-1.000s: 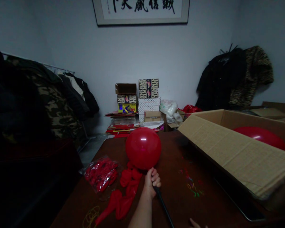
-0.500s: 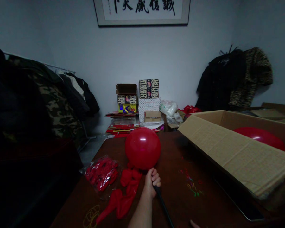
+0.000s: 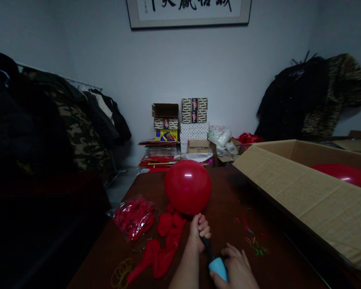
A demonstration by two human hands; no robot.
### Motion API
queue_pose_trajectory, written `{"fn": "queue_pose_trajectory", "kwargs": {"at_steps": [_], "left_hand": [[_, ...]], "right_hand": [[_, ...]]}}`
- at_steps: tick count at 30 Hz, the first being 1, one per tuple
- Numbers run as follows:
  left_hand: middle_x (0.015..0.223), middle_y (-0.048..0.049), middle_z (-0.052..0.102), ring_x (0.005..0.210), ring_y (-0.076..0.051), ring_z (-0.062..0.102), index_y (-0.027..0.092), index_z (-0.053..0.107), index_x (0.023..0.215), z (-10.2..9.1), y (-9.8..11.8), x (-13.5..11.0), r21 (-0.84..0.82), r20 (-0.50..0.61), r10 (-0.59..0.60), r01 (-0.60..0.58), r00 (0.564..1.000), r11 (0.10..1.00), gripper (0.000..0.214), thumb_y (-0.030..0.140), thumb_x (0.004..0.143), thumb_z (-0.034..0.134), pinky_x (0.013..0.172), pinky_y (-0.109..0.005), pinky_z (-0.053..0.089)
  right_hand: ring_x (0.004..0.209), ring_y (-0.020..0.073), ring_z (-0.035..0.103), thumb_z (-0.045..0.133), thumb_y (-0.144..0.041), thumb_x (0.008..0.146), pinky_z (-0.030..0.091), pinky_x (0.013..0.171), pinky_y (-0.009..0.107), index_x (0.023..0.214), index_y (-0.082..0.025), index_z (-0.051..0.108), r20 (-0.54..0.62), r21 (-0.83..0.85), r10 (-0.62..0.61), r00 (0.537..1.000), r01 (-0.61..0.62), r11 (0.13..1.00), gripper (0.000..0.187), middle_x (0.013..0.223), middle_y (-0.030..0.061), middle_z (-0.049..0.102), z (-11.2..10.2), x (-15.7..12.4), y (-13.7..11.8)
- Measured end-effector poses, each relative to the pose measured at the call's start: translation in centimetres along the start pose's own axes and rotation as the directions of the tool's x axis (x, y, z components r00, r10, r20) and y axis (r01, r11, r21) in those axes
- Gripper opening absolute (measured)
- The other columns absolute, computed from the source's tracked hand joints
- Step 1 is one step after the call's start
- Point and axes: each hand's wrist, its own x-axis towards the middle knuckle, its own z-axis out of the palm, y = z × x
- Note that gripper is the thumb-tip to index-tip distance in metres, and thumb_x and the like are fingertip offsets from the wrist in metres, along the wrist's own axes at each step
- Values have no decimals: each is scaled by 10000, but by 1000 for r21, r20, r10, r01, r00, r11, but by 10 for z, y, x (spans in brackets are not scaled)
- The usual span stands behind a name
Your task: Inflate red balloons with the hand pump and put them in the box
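A round, inflated red balloon (image 3: 188, 187) stands above the table, its neck end at my left hand (image 3: 199, 232). My left fist is wrapped around that neck and the black end of a hand balloon pump. The pump's light-blue barrel (image 3: 218, 269) lies in my right hand (image 3: 236, 267), thumb on one side and fingers on the other; its lower end is out of frame. Left of my forearm, limp red balloons (image 3: 159, 257) lie in a strip on the wood. A clear plastic bag of red balloons (image 3: 134, 218) is beside them.
On the right stands a large open cardboard box (image 3: 303, 196) holding another red balloon (image 3: 345, 175). Small coloured rubber bands (image 3: 255, 245) are scattered on the brown table (image 3: 225, 192); yellow bands (image 3: 121, 273) lie front left. Stacked boxes (image 3: 194, 132) stand behind.
My right hand has come up from the bottom edge and is on the pump, whose blue barrel now shows. The balloon looks slightly larger. The view has shifted a little left.
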Motion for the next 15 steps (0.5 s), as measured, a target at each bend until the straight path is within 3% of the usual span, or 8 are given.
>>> {"fn": "queue_pose_trajectory", "kwargs": {"at_steps": [6, 15], "left_hand": [[363, 115, 214, 282, -28, 158, 198, 328, 565, -1, 1, 2, 17, -12, 13, -13, 1000, 1000, 379, 353, 738, 627, 365, -189, 50], [348, 108, 218, 276, -35, 143, 201, 310, 547, 0, -1, 2, 47, -1, 11, -11, 1000, 999, 389, 346, 759, 603, 362, -193, 37]], "right_hand": [[1309, 331, 348, 459, -467, 747, 110, 1115, 555, 1039, -120, 647, -75, 23, 36, 997, -35, 999, 491, 1218, 139, 585, 8, 19, -10], [1308, 356, 358, 516, -465, 720, 130, 1100, 594, 1009, -149, 672, -54, -6, 27, 998, -27, 1000, 456, 1204, 138, 606, 19, -2, 9]]}}
